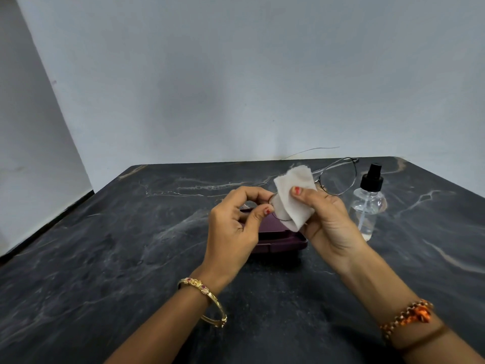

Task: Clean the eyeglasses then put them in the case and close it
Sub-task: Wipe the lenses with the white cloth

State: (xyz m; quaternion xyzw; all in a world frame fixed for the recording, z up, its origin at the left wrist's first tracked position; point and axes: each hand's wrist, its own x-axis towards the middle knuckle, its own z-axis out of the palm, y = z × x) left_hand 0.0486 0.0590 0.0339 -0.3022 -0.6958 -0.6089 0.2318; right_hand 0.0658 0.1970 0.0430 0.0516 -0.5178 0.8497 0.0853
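Note:
Thin wire-rimmed eyeglasses (338, 177) are held in the air above the table, their temples open and pointing away toward the wall. My left hand (236, 227) pinches the rim of the nearer lens between thumb and fingertips. My right hand (328, 222) presses a folded pale cleaning cloth (294, 198) around that same lens, thumb on top. The cloth hides that lens. The far lens sticks out bare to the right. Under my hands lies a dark purple glasses case (280, 237), shut, flat on the table.
A small clear spray bottle (367, 203) with a black pump top stands just right of my right hand. The dark marbled table (131, 245) runs back to a pale wall; its left edge falls away beside another wall.

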